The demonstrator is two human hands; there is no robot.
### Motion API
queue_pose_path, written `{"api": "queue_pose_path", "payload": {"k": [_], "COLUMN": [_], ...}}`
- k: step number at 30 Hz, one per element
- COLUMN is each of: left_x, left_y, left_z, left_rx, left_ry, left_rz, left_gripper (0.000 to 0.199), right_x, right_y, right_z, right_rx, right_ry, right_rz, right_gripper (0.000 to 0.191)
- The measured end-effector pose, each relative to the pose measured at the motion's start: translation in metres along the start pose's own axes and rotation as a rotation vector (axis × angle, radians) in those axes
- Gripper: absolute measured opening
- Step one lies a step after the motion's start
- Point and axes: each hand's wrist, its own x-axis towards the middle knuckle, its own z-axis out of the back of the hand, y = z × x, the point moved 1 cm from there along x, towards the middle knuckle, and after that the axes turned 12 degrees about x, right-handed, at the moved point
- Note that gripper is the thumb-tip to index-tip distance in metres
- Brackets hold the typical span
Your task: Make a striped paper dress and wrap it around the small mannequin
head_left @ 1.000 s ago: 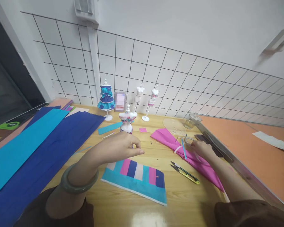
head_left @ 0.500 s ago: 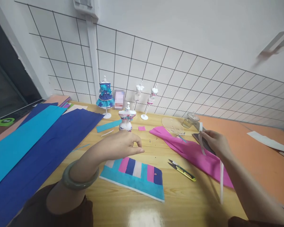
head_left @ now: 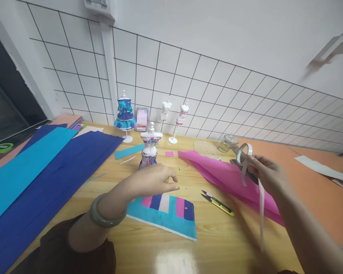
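"So, gripping what at the moment?"

"Pinching a white ribbon [head_left: 244, 176] between thumb and fingertips of the right hand [head_left: 267, 171], above the pink fabric [head_left: 214, 176]. Curling into a loop just past those fingertips, with one end dangling under the loop and a longer tail dropping below the palm toward the bench [head_left: 223, 243]."

"And with the left hand [head_left: 157, 180]?"

"Hanging palm down over the bench, thumb and forefinger parted, well apart from the right hand. Circled at the wrist by a grey-green bracelet [head_left: 103, 222]."

"Near what, on that side?"

"Near a striped patchwork [head_left: 165, 219], spread flat on the nearer side of the left hand and partly hidden by wrist and forearm. Striped in pink, navy, pale and turquoise, with a white edge."

"And between both hands?"

"Black-and-yellow snips [head_left: 217, 203], lying nearer the body than either hand, with blades slightly parted and tips aimed leftward."

"Just past the left fingers?"

"A white mannequin [head_left: 150, 148] in a multicoloured garment, partly hidden low down by the hand. Farther back, a ruffled blue dress [head_left: 125, 114] on a stand."

"Out to the left of that hand?"

"Dark blue cloth [head_left: 68, 167], with a turquoise length [head_left: 37, 156] on top."

"Beyond the right hand?"

"A glass jar [head_left: 227, 144], lidded, near the loop."
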Motion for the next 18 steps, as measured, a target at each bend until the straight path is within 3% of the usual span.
{"api": "queue_pose_path", "payload": {"k": [5,10,14,18], "left_x": [0.026,0.086,0.143,0.185], "left_y": [-0.007,-0.039,-0.063,-0.073], "left_z": [-0.034,-0.071,-0.092,-0.108], "left_rx": [-0.034,0.048,0.161,0.164], "left_ry": [-0.167,-0.440,-0.478,-0.331], "left_rz": [-0.087,-0.265,-0.384,-0.416], "left_gripper": [0.035,0.040,0.040,0.027], "right_x": [-0.023,-0.040,-0.044,-0.044], "right_y": [0.008,0.005,-0.005,-0.019], "right_z": [-0.006,-0.012,-0.007,0.007], "right_rx": [0.072,0.153,0.251,0.361], "right_ry": [0.116,0.137,0.114,0.067], "right_rz": [-0.092,-0.106,-0.090,-0.078], "right_gripper": [0.034,0.033,0.032,0.031]}}
